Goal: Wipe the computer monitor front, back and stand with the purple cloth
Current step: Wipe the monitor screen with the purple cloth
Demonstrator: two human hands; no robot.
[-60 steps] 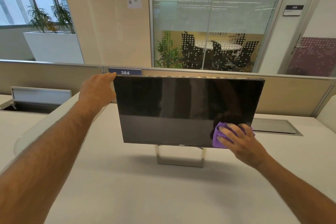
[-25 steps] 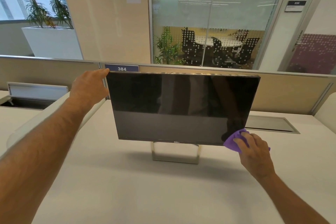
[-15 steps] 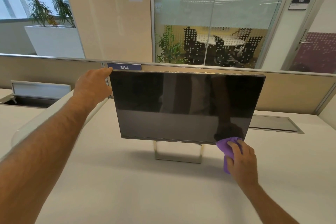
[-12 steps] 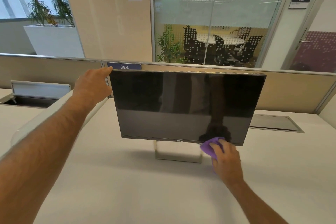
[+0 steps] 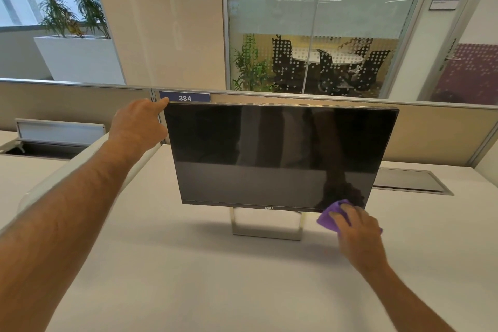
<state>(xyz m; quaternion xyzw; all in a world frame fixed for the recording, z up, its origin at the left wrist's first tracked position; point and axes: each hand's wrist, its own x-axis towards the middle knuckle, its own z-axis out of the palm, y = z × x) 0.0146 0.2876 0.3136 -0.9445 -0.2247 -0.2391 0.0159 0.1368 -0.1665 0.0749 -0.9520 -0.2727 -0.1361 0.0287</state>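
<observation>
A dark, switched-off computer monitor stands on a silver open-frame stand near the middle of a white desk. The person's left hand reaches to the monitor's upper left corner, its fingers hidden behind the edge, so whether they curl round the panel cannot be told. The right hand grips a bunched purple cloth and presses it against the lower right corner of the screen, along the bottom bezel, just right of the stand. Behind the monitor runs a beige partition carrying a blue number plate reading 384, just above the left hand. A closed cable hatch lies flush in the desk to the right of the screen; another hatch stands open on the neighbouring desk at far left. Beyond the partition are a white planter with plants and a glass-walled meeting room with chairs.
</observation>
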